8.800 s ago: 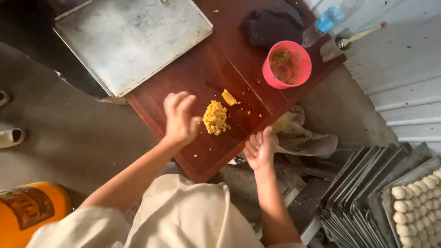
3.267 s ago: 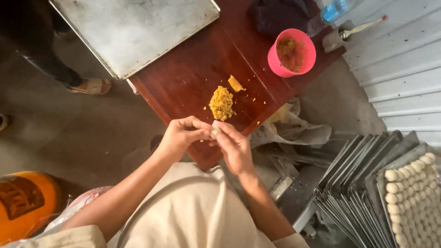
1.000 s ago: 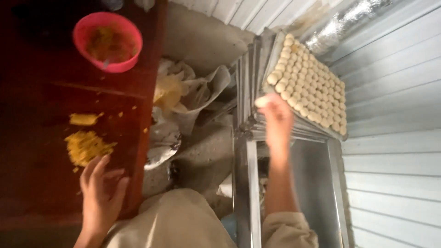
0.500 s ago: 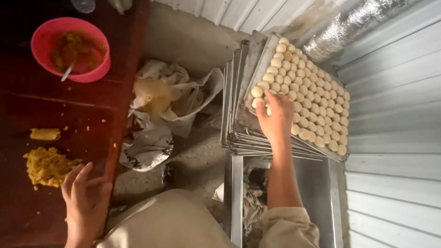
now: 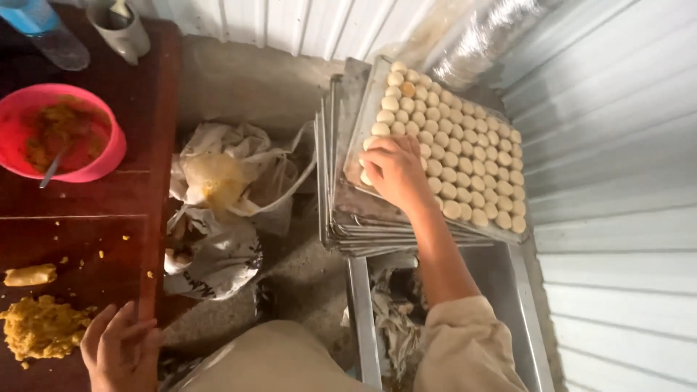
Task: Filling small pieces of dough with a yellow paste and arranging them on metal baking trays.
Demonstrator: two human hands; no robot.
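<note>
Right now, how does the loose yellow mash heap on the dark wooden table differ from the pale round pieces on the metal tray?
The yellow mash heap is one crumbly, shapeless mound; the pale round pieces are many separate, smooth balls set in rows. The heap lies bare on the dark wooden table near the left hand; the pieces fill the top metal tray, where the right hand rests on them. The heap is deeper yellow, the pieces cream. Both look like soft food.

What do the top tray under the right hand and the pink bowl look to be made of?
Top tray: likely metal, dull grey, thin stacked edges, worn matte sheen. Pink bowl: probably plastic, uniform bright colour, smooth, slightly glossy rim. The right hand rests on the tray's pale dough balls.
</note>
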